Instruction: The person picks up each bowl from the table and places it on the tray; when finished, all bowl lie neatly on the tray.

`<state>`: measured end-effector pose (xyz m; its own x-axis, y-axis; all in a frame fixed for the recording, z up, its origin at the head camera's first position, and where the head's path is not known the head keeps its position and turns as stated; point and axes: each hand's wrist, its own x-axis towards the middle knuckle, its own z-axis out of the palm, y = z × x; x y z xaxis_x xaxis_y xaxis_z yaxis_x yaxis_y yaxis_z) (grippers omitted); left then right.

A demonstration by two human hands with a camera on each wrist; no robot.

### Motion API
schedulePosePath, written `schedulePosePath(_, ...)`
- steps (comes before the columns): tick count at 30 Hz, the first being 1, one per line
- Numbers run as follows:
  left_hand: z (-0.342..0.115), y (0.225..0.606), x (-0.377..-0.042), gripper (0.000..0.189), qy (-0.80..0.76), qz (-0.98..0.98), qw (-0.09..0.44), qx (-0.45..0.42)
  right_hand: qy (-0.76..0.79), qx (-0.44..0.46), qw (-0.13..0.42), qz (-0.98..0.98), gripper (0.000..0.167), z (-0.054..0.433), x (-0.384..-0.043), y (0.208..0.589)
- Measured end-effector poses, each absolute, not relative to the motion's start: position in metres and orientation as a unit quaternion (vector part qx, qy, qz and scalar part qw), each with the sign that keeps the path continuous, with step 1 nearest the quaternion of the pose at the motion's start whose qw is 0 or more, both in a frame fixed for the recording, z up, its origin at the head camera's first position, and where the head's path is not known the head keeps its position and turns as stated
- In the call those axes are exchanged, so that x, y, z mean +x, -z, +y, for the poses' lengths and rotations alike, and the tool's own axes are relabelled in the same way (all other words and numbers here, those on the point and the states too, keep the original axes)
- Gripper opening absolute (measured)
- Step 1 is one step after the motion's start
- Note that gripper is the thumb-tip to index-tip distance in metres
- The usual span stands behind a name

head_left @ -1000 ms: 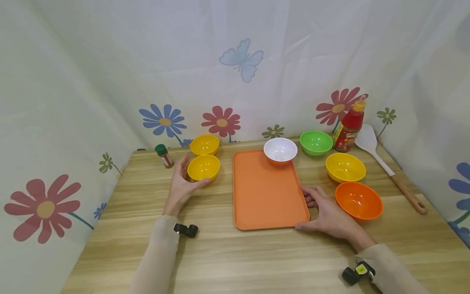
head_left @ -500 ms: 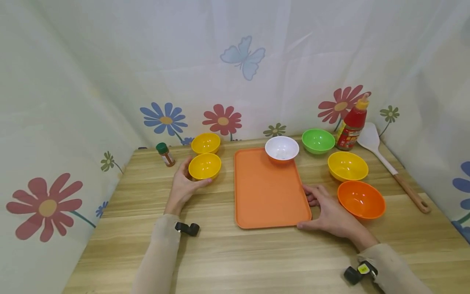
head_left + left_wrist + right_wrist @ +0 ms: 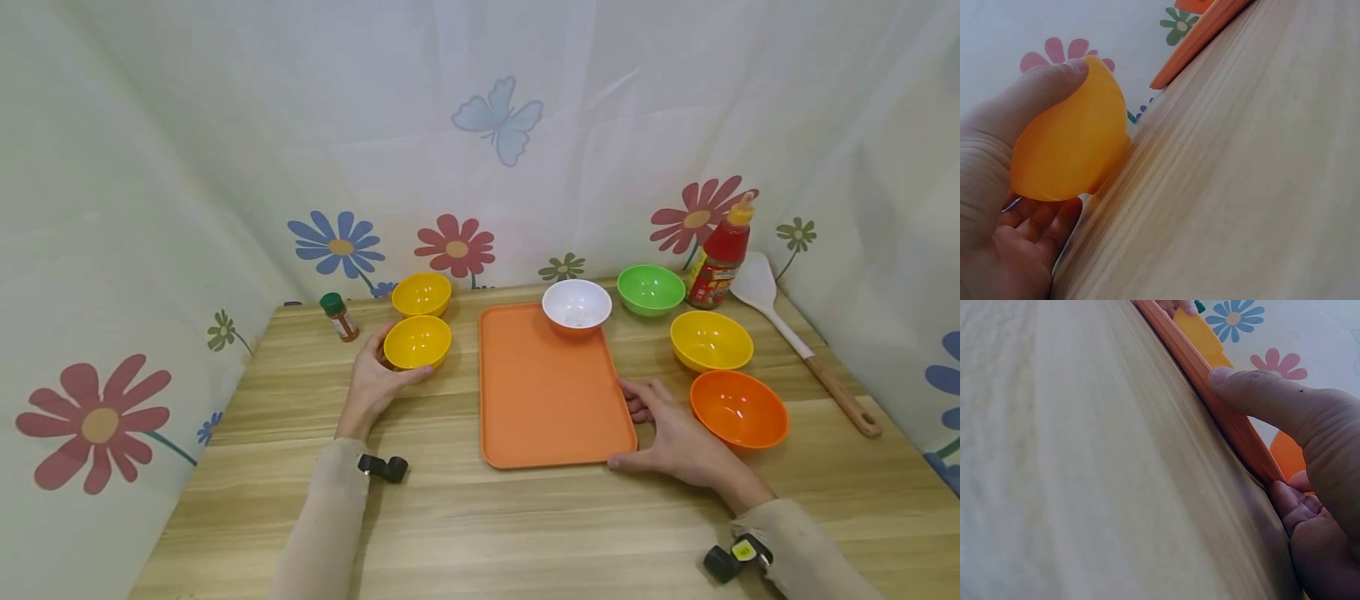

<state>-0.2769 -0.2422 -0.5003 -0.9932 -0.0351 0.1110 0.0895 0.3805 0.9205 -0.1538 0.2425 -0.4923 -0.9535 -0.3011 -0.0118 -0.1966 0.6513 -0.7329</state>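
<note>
My left hand [image 3: 373, 383] holds a small yellow bowl [image 3: 417, 343] from its left side. In the left wrist view, the thumb lies against the wall of the yellow bowl [image 3: 1075, 144] near the rim, with the other fingers curled low at its other side. A second yellow bowl [image 3: 422, 294] stands right behind the first. At the near right corner of an orange tray [image 3: 555, 400], my right hand [image 3: 671, 433] grips the edge. Its thumb presses the front side of the tray [image 3: 1235, 428], while its fingers curl at the right side.
A white bowl [image 3: 577, 305] sits on the tray's back right corner. Green [image 3: 651, 290], yellow [image 3: 711, 341] and orange [image 3: 738, 408] bowls stand to the right. Behind them are a sauce bottle [image 3: 718, 262] and a white spatula [image 3: 787, 333]. A green-capped spice jar [image 3: 340, 317] stands left.
The fingers of my left hand have drawn in closer around the front yellow bowl. My right hand and the tray stay in place; the head view has shifted slightly.
</note>
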Motion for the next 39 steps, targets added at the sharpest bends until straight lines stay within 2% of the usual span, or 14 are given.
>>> schedulePosePath(10,-0.236,0.491,-0.274,0.107,0.577,-0.815,0.051,-0.021,0.385,-0.133,0.066,0.911,0.124,0.244,-0.154,0.495)
schedulePosePath(21,-0.214,0.466,-0.275,0.109,0.596,-0.801,0.046,-0.039,0.386,-0.133,0.063,0.911,0.124,0.243,-0.156,0.495)
schedulePosePath(31,-0.185,0.441,-0.289,0.106,0.596,-0.798,0.047,-0.082,0.388,-0.134,0.066,0.909,0.123,0.243,-0.155,0.496)
schedulePosePath(39,-0.161,0.436,-0.307,0.105,0.601,-0.791,0.045,-0.106,0.388,-0.131,0.07,0.909,0.123,0.243,-0.157,0.493)
